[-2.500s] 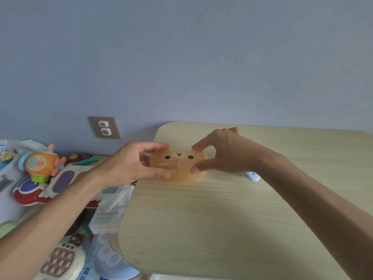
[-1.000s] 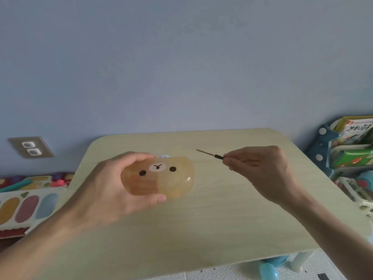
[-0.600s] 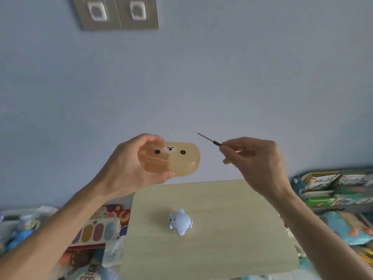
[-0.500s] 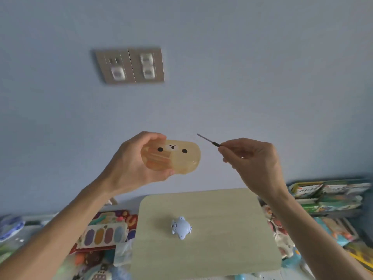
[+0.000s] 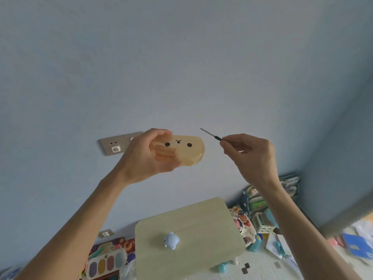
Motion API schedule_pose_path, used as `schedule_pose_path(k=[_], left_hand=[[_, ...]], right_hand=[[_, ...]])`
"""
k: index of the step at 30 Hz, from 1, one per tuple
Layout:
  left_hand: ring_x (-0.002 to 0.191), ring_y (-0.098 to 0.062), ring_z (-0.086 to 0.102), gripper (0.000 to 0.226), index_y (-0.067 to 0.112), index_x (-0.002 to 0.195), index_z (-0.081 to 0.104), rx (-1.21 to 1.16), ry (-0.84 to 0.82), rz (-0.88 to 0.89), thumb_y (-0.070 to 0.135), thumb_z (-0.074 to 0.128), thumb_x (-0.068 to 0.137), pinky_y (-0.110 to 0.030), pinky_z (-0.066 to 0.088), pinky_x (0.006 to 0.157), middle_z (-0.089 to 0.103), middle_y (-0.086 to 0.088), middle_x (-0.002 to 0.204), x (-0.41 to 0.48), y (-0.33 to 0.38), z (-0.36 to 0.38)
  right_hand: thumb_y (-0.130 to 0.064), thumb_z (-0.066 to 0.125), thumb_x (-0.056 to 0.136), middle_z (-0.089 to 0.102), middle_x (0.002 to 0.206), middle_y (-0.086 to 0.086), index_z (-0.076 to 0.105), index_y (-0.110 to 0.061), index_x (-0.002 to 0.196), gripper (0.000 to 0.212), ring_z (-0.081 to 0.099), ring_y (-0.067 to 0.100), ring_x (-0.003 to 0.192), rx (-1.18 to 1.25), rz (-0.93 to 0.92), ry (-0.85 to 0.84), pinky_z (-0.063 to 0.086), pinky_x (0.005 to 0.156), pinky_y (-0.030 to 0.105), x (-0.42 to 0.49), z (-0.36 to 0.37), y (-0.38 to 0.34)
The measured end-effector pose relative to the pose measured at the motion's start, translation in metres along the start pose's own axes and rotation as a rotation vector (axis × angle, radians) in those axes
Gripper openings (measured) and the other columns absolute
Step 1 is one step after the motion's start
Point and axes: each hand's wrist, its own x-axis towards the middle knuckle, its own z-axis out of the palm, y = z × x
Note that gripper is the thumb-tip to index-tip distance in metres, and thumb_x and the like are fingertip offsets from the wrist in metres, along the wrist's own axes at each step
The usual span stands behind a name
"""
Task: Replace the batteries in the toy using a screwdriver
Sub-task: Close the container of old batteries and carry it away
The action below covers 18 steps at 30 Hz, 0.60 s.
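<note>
A translucent amber bear-face case (image 5: 181, 151) with two black eyes is raised high in front of the blue wall, gripped from the left by my left hand (image 5: 149, 156). To its right my right hand (image 5: 250, 156) pinches a thin screwdriver (image 5: 211, 134) whose metal tip points up and left toward the case, a short gap away. Far below, a small light-blue seal toy (image 5: 171, 240) lies on the pale wooden table (image 5: 201, 223). No batteries are visible.
Wall sockets (image 5: 116, 145) sit behind my left hand. Colourful toys, including a paint-palette toy (image 5: 107, 263), crowd the floor left of the table. Books and a toy rack (image 5: 260, 203) stand on the right, with papers (image 5: 355, 243) scattered on the floor.
Both hands have lifted the bear case and screwdriver from table level to high against the wall. The view has tilted up, so the table and seal toy now look small and low.
</note>
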Motion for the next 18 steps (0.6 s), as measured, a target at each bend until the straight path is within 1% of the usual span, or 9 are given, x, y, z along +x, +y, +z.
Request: schedule_pose_path(k=[2, 4, 7, 8, 10, 12, 14, 16, 18], left_hand=[[0.098, 0.014, 0.072, 0.079, 0.021, 0.136, 0.064, -0.021, -0.067, 0.053, 0.015, 0.101, 0.066, -0.001, 0.051, 0.074, 0.07, 0.013, 0.127, 0.013, 0.016, 0.02], [0.103, 0.012, 0.072, 0.079, 0.024, 0.136, 0.064, -0.036, -0.147, 0.122, 0.019, 0.102, 0.066, -0.002, 0.052, 0.077, 0.07, 0.013, 0.128, 0.03, 0.037, 0.049], [0.109, -0.003, 0.075, 0.081, 0.025, 0.137, 0.064, -0.046, -0.278, 0.258, 0.027, 0.102, 0.065, -0.011, 0.058, 0.087, 0.071, 0.012, 0.13, 0.055, 0.077, 0.107], [0.111, -0.007, 0.075, 0.082, 0.024, 0.137, 0.064, -0.052, -0.321, 0.306, 0.029, 0.102, 0.064, -0.011, 0.058, 0.089, 0.072, 0.01, 0.13, 0.061, 0.093, 0.13], [0.115, -0.008, 0.072, 0.082, 0.021, 0.136, 0.064, -0.073, -0.404, 0.406, 0.032, 0.102, 0.064, -0.006, 0.055, 0.089, 0.072, 0.007, 0.13, 0.069, 0.129, 0.18], [0.115, -0.004, 0.07, 0.084, 0.022, 0.134, 0.064, -0.106, -0.481, 0.488, 0.042, 0.1, 0.061, -0.003, 0.052, 0.088, 0.072, 0.008, 0.127, 0.07, 0.166, 0.233], [0.111, -0.005, 0.071, 0.086, 0.023, 0.133, 0.065, -0.143, -0.553, 0.56, 0.052, 0.096, 0.058, -0.007, 0.055, 0.087, 0.072, 0.01, 0.124, 0.067, 0.202, 0.289], [0.106, -0.008, 0.074, 0.084, 0.022, 0.134, 0.066, -0.176, -0.621, 0.612, 0.045, 0.1, 0.061, -0.009, 0.057, 0.084, 0.073, 0.011, 0.121, 0.061, 0.236, 0.346], [0.105, -0.001, 0.072, 0.08, 0.021, 0.135, 0.065, -0.208, -0.691, 0.67, 0.037, 0.101, 0.065, -0.007, 0.057, 0.081, 0.072, 0.016, 0.118, 0.056, 0.272, 0.401]], right_hand=[[-0.018, 0.082, 0.085, 0.08, 0.074, -0.011, 0.084, -0.023, 0.088, 0.006, 0.077, 0.002, 0.071, -0.048, -0.006, 0.091, 0.057, 0.069, 0.014, -0.009, -0.032, 0.001], [-0.017, 0.083, 0.085, 0.08, 0.076, -0.011, 0.085, -0.021, 0.09, 0.007, 0.077, 0.003, 0.071, -0.113, -0.005, 0.197, 0.059, 0.074, 0.017, -0.021, -0.07, 0.003], [-0.015, 0.083, 0.084, 0.079, 0.075, -0.013, 0.085, -0.021, 0.089, 0.008, 0.076, 0.001, 0.068, -0.209, 0.018, 0.372, 0.059, 0.073, 0.016, -0.051, -0.138, 0.012], [-0.015, 0.083, 0.084, 0.079, 0.075, -0.013, 0.085, -0.021, 0.09, 0.009, 0.075, -0.001, 0.068, -0.257, 0.028, 0.421, 0.059, 0.073, 0.014, -0.063, -0.161, 0.016], [-0.016, 0.083, 0.084, 0.079, 0.076, -0.013, 0.086, -0.02, 0.092, 0.009, 0.075, -0.002, 0.068, -0.349, 0.067, 0.514, 0.061, 0.073, 0.018, -0.089, -0.209, 0.024], [-0.015, 0.082, 0.084, 0.08, 0.075, -0.012, 0.085, -0.021, 0.091, 0.01, 0.076, 0.0, 0.068, -0.432, 0.103, 0.608, 0.061, 0.075, 0.021, -0.115, -0.257, 0.035], [-0.013, 0.082, 0.083, 0.077, 0.073, -0.017, 0.085, -0.023, 0.088, 0.011, 0.075, -0.002, 0.073, -0.529, 0.129, 0.695, 0.056, 0.075, 0.011, -0.141, -0.303, 0.045], [-0.012, 0.083, 0.082, 0.072, 0.07, -0.029, 0.084, -0.028, 0.085, 0.016, 0.072, -0.012, 0.078, -0.593, 0.167, 0.756, 0.047, 0.073, -0.001, -0.166, -0.35, 0.054], [-0.011, 0.084, 0.082, 0.067, 0.065, -0.041, 0.079, -0.04, 0.083, 0.029, 0.07, -0.016, 0.076, -0.621, 0.195, 0.802, 0.046, 0.074, -0.002, -0.187, -0.397, 0.063]])
